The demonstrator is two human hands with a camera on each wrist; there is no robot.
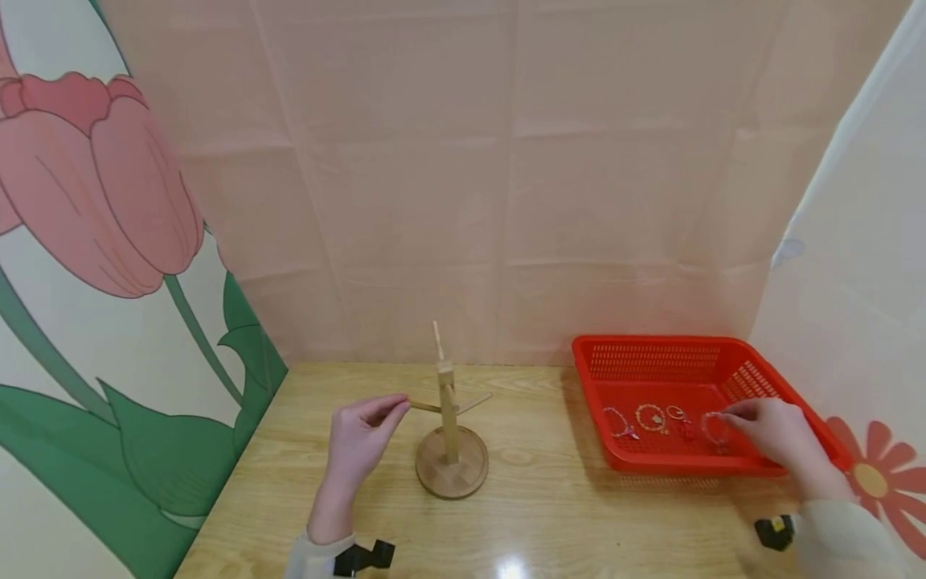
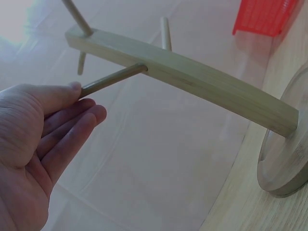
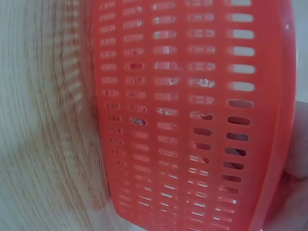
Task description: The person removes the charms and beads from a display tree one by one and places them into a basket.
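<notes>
A wooden stand [image 1: 450, 426] with a round base and several thin pegs stands on the table. My left hand [image 1: 358, 442] holds the end of one peg [image 2: 113, 81] between thumb and fingers, the other fingers loosely bent in the left wrist view. Over at the right, my right hand [image 1: 774, 434] reaches into a red basket [image 1: 658, 341] and pinches a pinkish beaded bracelet [image 1: 712, 415] at its edge. In the right wrist view, the basket's slotted side hides most of that hand.
To the left of the held bracelet lie a gold charm bracelet [image 1: 649, 407], a pink bracelet [image 1: 615, 412] and a small ring-shaped trinket [image 1: 676, 412]. Pale cloth [image 1: 405, 201] hangs behind the wooden table [image 1: 550, 515]. Printed flower panels flank both sides.
</notes>
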